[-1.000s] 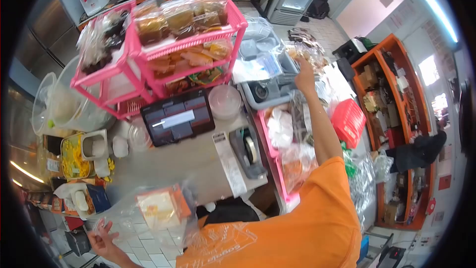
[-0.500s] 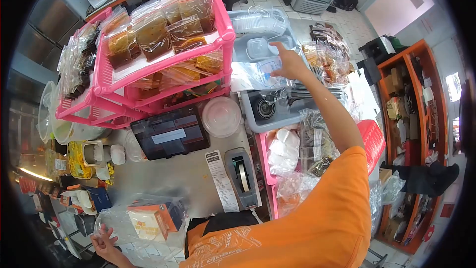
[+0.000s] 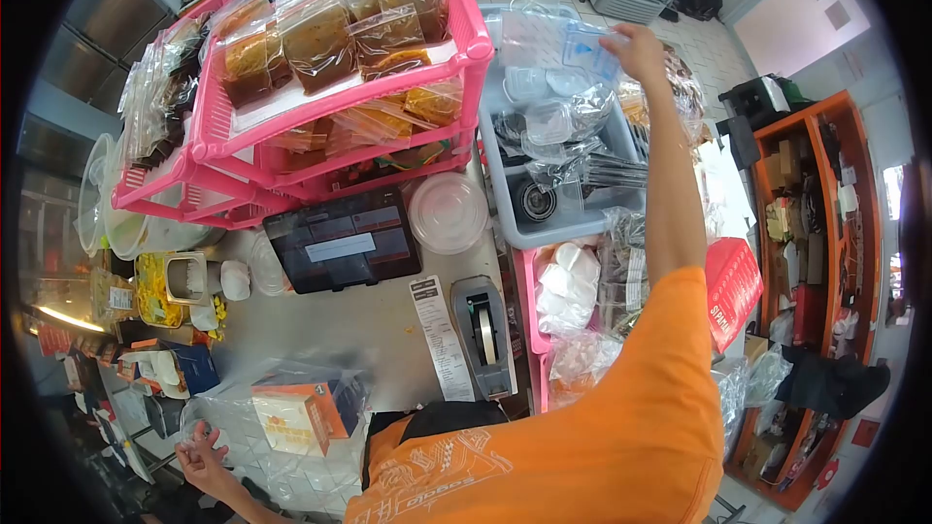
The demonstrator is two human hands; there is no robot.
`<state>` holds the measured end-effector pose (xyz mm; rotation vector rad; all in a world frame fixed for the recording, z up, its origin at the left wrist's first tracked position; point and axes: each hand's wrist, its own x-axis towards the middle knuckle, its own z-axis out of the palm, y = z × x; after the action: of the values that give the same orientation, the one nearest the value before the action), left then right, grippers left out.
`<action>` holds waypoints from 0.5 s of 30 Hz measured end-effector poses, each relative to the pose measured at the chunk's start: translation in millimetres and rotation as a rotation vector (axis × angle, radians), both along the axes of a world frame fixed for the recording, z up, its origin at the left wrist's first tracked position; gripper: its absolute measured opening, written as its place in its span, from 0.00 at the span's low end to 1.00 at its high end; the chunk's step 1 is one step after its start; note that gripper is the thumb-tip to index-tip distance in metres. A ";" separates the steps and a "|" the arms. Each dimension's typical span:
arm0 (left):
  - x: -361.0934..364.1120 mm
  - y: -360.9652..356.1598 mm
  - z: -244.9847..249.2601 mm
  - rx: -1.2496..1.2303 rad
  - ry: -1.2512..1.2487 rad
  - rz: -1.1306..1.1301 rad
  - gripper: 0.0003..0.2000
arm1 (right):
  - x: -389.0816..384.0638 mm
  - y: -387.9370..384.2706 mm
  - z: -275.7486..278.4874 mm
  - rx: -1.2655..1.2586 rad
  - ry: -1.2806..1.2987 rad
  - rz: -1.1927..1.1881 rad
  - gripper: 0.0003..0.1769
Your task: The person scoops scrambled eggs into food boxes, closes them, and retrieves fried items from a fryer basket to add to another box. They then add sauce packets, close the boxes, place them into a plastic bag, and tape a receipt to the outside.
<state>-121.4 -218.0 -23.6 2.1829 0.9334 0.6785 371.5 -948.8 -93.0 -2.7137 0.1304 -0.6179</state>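
Observation:
My right hand [image 3: 639, 53] reaches over the far end of a grey-blue tub [image 3: 505, 228], its fingers closed on the edge of a clear plastic packet [image 3: 582, 42] with blue print. Below the packet lie clear lidded containers [image 3: 549, 123], black plastic-wrapped pieces, and a round black object [image 3: 534, 200]. At lower left, my left hand [image 3: 201, 461] has curled fingers at the rim of a clear plastic bag [image 3: 340, 480], seemingly pinching it. Inside that bag sits an orange and white box [image 3: 291, 417] beside a dark blue one.
Pink racks [image 3: 340, 126] with bagged brown sauces stand at the left. A tablet [image 3: 340, 241], round clear lids [image 3: 449, 213], a receipt [image 3: 442, 340] and a tape dispenser [image 3: 485, 340] lie on the metal counter. Pink baskets with wrapped packs stand below the tub; orange shelves [image 3: 815, 281] are at right.
My right hand has lifted the printed packet off the tub's contents and moved it to the far end, uncovering the containers. My left hand stays by the bag. The view has shifted slightly.

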 end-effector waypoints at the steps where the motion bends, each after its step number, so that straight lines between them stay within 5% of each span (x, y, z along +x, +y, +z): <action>1: 1.8 2.2 0.9 0.006 -0.001 -0.003 0.09 | -5.0 21.2 1.3 -0.096 -0.140 -0.029 0.11; 2: 3.5 6.2 0.9 0.009 -0.008 -0.006 0.09 | -8.7 44.5 4.1 -0.192 -0.288 -0.058 0.08; 4: -4.8 10.2 -2.7 0.007 -0.026 0.006 0.09 | -29.5 86.2 -11.3 0.001 -0.205 0.292 0.12; 5: -6.8 8.2 -5.6 0.000 -0.024 0.017 0.09 | -39.9 105.1 -37.8 0.042 0.064 0.447 0.16; 6: -7.4 6.0 -7.1 -0.012 -0.029 0.023 0.09 | -53.3 131.3 -43.3 -0.183 0.317 0.575 0.15; 9: 0.5 -3.3 -6.3 -0.040 -0.027 0.011 0.09 | -63.1 140.0 -102.0 -0.197 0.152 0.516 0.22; 11: 0.5 -4.3 2.3 -0.040 -0.007 0.014 0.09 | -58.4 147.6 -103.0 -0.241 0.368 0.446 0.25; 15: -10.5 1.2 4.3 -0.011 -0.062 0.009 0.09 | -40.4 138.2 -99.0 -0.312 0.288 0.460 0.10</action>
<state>-131.9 -216.8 -19.3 2.1371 0.9138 0.7395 331.2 -810.6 -192.0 -2.9611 -0.5478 -0.1171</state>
